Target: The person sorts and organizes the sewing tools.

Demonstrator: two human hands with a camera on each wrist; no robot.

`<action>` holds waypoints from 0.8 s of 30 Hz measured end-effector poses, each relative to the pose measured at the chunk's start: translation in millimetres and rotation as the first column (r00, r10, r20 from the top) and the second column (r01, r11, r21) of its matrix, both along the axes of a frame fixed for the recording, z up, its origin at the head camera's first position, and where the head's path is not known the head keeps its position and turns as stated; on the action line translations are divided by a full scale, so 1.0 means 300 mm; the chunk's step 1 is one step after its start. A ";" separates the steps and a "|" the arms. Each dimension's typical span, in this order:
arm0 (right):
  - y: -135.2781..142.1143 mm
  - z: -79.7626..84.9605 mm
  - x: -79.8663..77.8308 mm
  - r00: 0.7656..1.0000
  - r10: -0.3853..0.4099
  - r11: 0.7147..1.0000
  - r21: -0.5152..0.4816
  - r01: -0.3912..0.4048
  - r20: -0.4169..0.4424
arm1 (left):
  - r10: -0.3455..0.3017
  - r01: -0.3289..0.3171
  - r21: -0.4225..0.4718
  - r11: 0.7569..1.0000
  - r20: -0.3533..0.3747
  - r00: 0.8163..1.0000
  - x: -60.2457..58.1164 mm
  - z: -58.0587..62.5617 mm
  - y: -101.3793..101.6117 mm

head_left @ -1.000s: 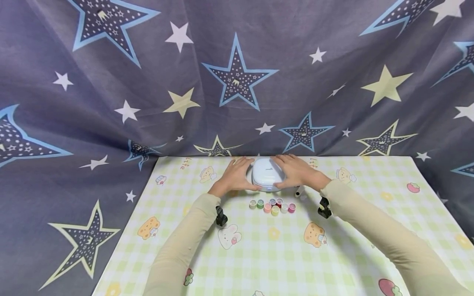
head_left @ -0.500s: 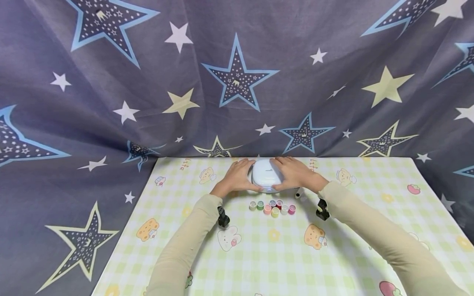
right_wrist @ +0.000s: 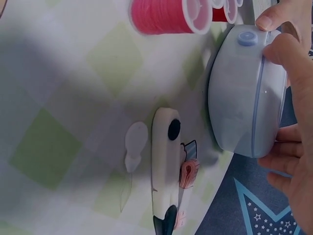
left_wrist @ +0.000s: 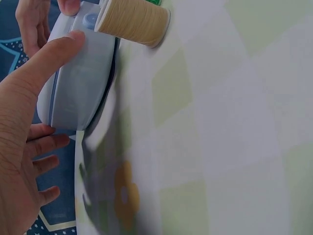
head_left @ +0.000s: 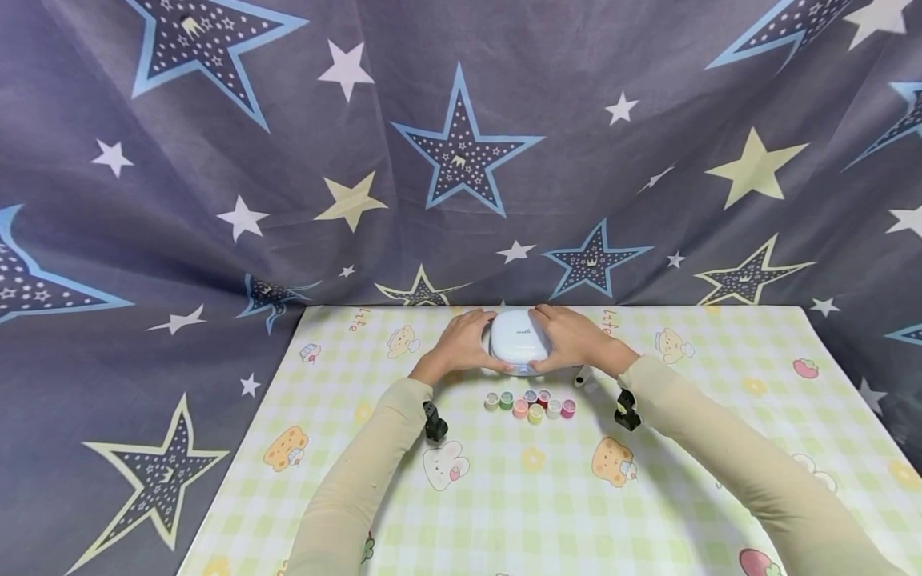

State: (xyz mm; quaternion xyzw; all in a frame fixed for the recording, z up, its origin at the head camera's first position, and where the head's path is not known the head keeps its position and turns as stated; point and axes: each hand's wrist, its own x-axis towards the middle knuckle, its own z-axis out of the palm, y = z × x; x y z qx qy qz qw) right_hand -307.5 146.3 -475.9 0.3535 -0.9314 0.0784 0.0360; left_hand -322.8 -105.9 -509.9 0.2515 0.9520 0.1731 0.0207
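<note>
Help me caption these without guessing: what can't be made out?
Lettering on the case: head view, too small to read.
Case's inside: head view, hidden by its closed lid.
Dark end of the white tool: right wrist view, cut off by bottom edge.
Green spool, mostly: left wrist view, cut off by top edge.

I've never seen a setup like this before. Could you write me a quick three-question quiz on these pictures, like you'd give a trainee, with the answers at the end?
1. Multiple choice: what are the left hand and right hand both touching?
A) a roll of tape
B) a rounded pale-blue case
C) a pair of scissors

2. True or false: in the head view, the thread spools sit lower in the picture than the case.

3. Short answer: in the right wrist view, what colour is the round spot on the long off-white tool?

Key: 1. B; 2. True; 3. Black.
</note>
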 end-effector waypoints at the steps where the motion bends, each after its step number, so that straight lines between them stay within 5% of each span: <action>1: 0.000 -0.001 -0.001 1.000 0.001 1.000 -0.008 -0.001 0.003 | 0.000 0.000 0.005 1.000 0.002 1.000 0.001 0.002 -0.001; 24: -0.001 -0.016 -0.023 0.999 0.004 0.990 -0.139 0.002 0.047 | 0.011 -0.018 0.110 0.994 0.064 0.998 0.013 0.005 -0.003</action>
